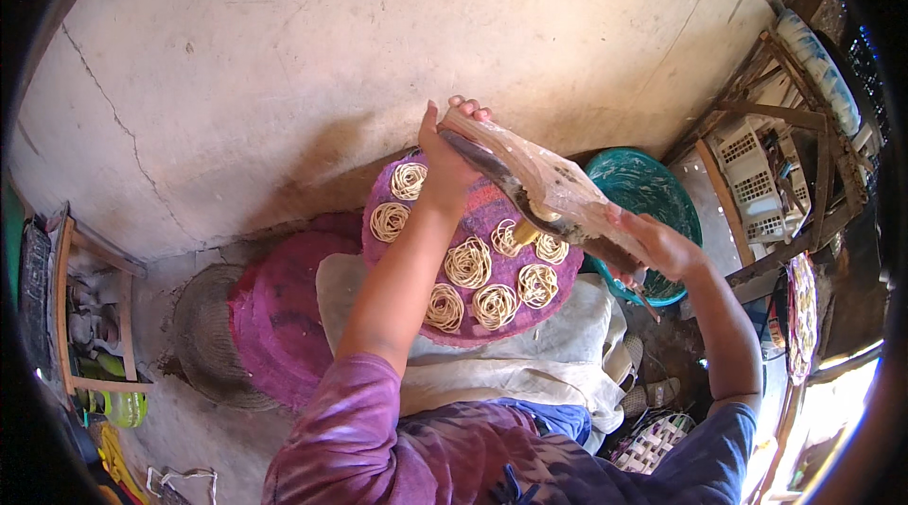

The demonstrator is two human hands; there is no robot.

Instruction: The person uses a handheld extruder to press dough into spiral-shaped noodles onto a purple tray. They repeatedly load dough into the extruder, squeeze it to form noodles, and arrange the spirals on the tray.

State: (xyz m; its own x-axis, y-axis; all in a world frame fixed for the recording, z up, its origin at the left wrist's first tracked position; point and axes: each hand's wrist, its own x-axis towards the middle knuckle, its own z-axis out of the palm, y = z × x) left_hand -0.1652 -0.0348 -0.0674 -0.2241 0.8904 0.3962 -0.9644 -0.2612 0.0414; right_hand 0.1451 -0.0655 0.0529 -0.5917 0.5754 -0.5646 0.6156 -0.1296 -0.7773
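Both ends of a long wooden noodle press (544, 169) are gripped, with my left hand (452, 136) around its upper left end and my right hand (654, 245) around its lower right end. The press slants down to the right. A brass-coloured cylinder (526, 227) shows under its middle. Beneath it lies a round purple cloth-topped tray (416, 264) bearing several coiled nests of pale noodle strands (468, 262). Just below the cylinder sits a looser, smaller nest (505, 237). My left forearm and the press hide part of the tray.
A teal basin (653, 179) with whitish smears stands right of the tray, by the wall (378, 42). More purple round pieces (293, 283) and a woven round mat (213, 335) lie at left. Pale cloth (511, 382) covers my lap. Wooden racks stand at both sides.
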